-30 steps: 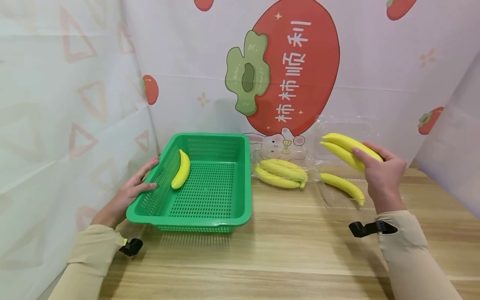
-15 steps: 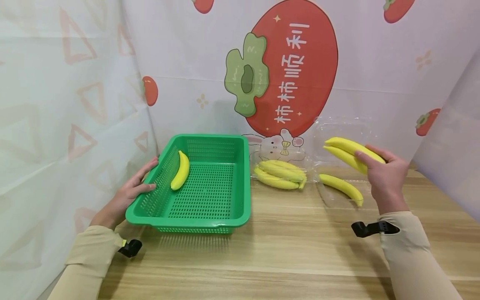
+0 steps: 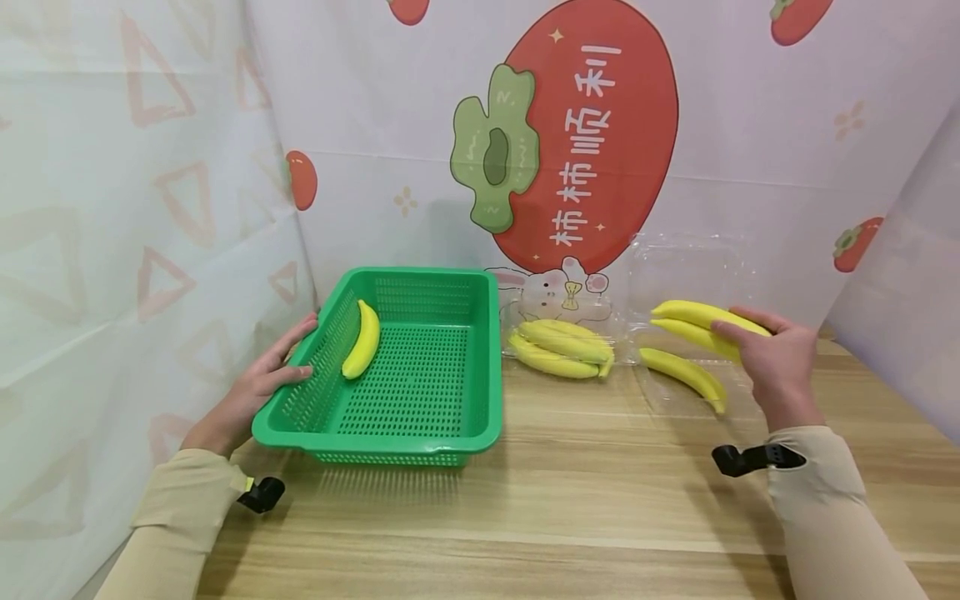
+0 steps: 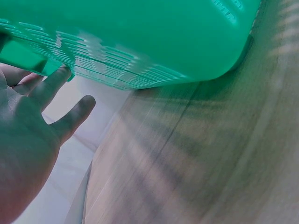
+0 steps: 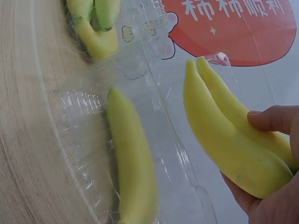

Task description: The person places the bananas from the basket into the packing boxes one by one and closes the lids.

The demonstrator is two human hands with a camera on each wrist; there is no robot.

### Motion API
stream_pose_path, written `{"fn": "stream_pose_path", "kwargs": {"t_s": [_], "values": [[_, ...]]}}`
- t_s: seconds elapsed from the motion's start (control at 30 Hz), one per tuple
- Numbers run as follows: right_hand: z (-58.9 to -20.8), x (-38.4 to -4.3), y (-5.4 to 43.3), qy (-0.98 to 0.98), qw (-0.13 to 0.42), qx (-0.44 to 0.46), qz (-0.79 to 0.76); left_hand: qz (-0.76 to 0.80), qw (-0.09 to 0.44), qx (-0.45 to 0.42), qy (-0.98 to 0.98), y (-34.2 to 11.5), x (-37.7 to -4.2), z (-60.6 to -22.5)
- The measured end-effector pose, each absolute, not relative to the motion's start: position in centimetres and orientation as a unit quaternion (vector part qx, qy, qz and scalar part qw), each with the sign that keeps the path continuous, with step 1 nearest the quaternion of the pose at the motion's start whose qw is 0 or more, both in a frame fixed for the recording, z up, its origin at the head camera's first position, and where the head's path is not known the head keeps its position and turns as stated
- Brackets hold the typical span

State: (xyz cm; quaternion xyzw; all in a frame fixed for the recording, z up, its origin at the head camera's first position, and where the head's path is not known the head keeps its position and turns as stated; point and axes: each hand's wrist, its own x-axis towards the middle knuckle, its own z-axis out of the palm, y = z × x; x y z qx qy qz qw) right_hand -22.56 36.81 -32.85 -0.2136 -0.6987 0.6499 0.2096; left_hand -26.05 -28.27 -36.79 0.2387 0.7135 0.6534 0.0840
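My right hand (image 3: 783,358) grips two yellow bananas (image 3: 697,315) side by side, thumb across them, stems pointing left. They are held up above and behind a single banana (image 3: 684,377) lying in the base of an opened clear plastic clamshell box (image 5: 180,163). At the left, my left hand (image 3: 258,387) rests against the left rim of a green perforated basket (image 3: 491,367). Its fingers look fairly straight in the left wrist view, touching near the basket's rim (image 4: 21,56). One banana (image 3: 363,340) lies inside the basket along its left wall.
Between basket and opened box stands another clear plastic box (image 3: 510,321) with several bananas (image 3: 562,346) inside. All rest on a wood-grain table (image 3: 540,500). A printed cloth (image 3: 375,100) hangs close behind, and a pale cloth (image 3: 97,292) walls the left side.
My right hand has lowered with the two bananas and shifted slightly right, nearer to the banana in the opened box. My left hand and the basket look unmoved.
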Motion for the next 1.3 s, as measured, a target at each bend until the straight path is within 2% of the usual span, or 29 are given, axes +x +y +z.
{"fn": "stream_pose_path", "kwargs": {"t_s": [0.37, 1.3], "values": [[-33.7, -22.5, 38.1, -0.776, 0.164, -0.232, 0.563, 0.655, 0.084, 0.242, 0.711, -28.3, -26.1, -36.8], [-35.3, -22.7, 39.3, -0.855, 0.132, -0.228, 0.446, 0.652, 0.077, 0.251, 0.711, -28.2, -26.1, -37.0]]}}
